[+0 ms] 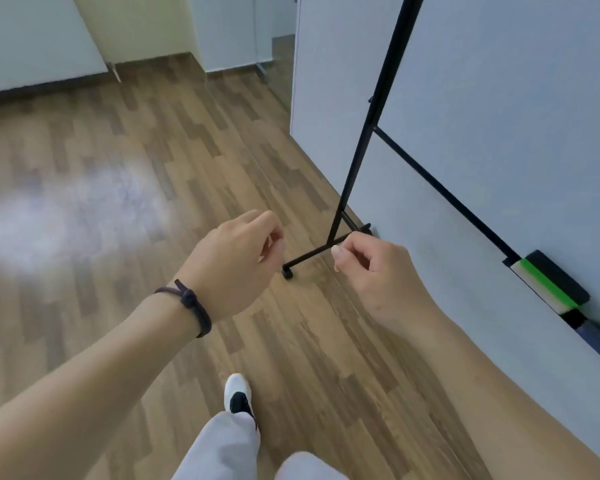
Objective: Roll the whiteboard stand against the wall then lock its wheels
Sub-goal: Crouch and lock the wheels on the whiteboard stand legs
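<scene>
The whiteboard stand's black upright (368,133) rises on the right, close against the white wall (326,98), with the white board (516,116) filling the right side. Its black foot bar (312,252) lies on the floor, with a black wheel (287,273) at its near end and another wheel (367,229) at the wall. My left hand (236,261) and my right hand (378,275) hover in front of me above the foot bar, fingers loosely curled, holding nothing and touching nothing.
An eraser with a green stripe (548,285) sits on the board's tray at the right. Wooden floor (118,168) stretches left and ahead. My foot in a white shoe (238,393) is stepping forward. A doorway (132,29) lies at the far end.
</scene>
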